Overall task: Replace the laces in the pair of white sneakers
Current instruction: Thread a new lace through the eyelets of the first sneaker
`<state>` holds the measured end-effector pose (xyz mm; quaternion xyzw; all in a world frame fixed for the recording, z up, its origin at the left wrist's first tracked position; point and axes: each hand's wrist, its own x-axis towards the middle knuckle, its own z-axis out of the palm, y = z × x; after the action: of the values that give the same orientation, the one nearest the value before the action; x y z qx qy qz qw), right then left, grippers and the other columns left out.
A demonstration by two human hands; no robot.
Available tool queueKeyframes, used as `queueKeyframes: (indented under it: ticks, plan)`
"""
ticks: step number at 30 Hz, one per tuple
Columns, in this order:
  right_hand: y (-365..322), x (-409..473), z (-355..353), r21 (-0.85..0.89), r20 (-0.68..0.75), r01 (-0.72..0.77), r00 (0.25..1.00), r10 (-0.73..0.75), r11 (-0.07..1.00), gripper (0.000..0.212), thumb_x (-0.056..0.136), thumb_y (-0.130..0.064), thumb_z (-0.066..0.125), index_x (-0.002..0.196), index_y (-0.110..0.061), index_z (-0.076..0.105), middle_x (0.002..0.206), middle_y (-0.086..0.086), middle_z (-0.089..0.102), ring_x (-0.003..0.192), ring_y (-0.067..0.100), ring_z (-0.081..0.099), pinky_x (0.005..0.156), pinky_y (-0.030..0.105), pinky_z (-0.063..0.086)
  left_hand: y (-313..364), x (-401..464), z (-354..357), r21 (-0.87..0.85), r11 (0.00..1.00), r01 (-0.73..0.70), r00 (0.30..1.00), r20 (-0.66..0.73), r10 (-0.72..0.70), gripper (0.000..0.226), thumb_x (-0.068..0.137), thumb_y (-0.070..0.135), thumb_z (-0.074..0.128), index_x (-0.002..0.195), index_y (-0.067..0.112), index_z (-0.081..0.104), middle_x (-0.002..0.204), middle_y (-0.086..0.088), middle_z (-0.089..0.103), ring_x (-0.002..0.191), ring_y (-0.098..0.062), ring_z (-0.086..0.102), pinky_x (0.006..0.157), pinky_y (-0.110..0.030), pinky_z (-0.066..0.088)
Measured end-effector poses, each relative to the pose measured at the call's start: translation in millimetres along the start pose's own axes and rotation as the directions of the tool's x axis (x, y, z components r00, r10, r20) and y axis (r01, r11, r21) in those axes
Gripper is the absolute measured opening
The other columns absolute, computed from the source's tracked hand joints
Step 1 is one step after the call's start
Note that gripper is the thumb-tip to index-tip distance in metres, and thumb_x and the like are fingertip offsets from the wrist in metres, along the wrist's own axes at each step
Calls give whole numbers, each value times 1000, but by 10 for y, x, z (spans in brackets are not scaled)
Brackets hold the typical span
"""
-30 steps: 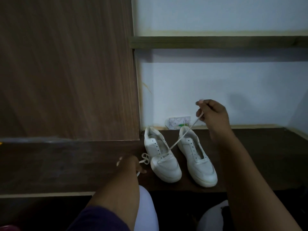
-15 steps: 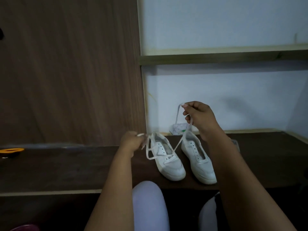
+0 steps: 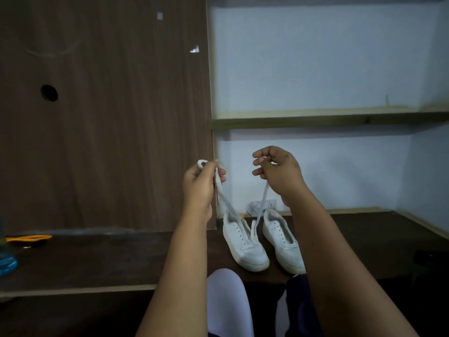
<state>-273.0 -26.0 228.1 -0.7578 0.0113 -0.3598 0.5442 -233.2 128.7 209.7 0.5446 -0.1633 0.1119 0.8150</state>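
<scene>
Two white sneakers stand side by side on the dark desk (image 3: 97, 259), toes toward me: the left sneaker (image 3: 244, 243) and the right sneaker (image 3: 283, 242). A white lace (image 3: 263, 197) runs through the lowest eyelets of the left sneaker, and both of its ends rise up to my hands. My left hand (image 3: 201, 183) pinches one end, raised above and left of the shoes. My right hand (image 3: 277, 172) pinches the other end, raised above the shoes at about the same height. The right sneaker shows no lace.
A brown wooden panel (image 3: 104, 113) stands behind the desk on the left. A shelf (image 3: 328, 120) crosses the white wall above the shoes. A wall socket (image 3: 261, 206) sits behind the sneakers. Something orange (image 3: 29, 238) and a blue item (image 3: 7, 266) lie at the desk's far left.
Both hands have risen with the lace ends: my left hand came up from desk level, and my right hand moved left. The camera tilted upward.
</scene>
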Motion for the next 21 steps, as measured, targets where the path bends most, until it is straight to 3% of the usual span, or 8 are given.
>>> queueKeyframes:
  ticks: [5,7,11,15,18,21]
  plan:
    - [-247,-134,-96,-14,-18,65,998,-66,998,27,93,1,42,96,-13,65,89,1,65,70,8,70,68,33,49,310,-99,85,-25,992,-120,990,72,121,23,92,15,65,72,16,53,55,6,44,48,-6,32,45,-18,26]
    - [-328,-169,-146,-69,-18,110,994,-112,991,30,93,1,41,92,-14,66,91,0,66,72,4,69,65,31,49,443,-172,138,-50,988,-145,982,113,150,22,94,19,63,74,18,54,60,4,45,48,-6,32,43,-16,25]
    - [-429,-222,-228,-161,-14,167,985,-172,973,34,93,2,40,84,-18,67,92,0,68,74,-3,68,46,12,39,613,-262,228,4,962,-274,948,170,270,21,98,25,57,78,18,58,72,2,53,55,-7,43,51,-19,33]
    - [-472,-277,-231,-167,-2,161,986,-164,973,35,92,2,39,85,-18,67,94,2,69,76,2,69,45,11,39,649,-283,255,56,944,-326,934,175,312,28,100,28,52,74,19,54,73,1,52,55,-4,40,54,-22,31]
    - [-469,-289,-232,-162,-19,162,986,-167,973,37,91,1,36,90,-18,68,92,-1,67,66,5,64,53,16,44,701,-312,228,21,945,-327,940,111,323,30,99,34,54,73,19,55,66,5,51,55,-3,44,53,-18,33]
    - [-352,-248,-232,-252,-31,148,987,-161,956,36,91,-4,37,91,-16,71,82,-3,64,46,6,45,42,13,36,631,-173,121,126,899,-420,907,51,417,41,91,46,60,67,15,50,56,8,41,53,-7,37,54,-25,33]
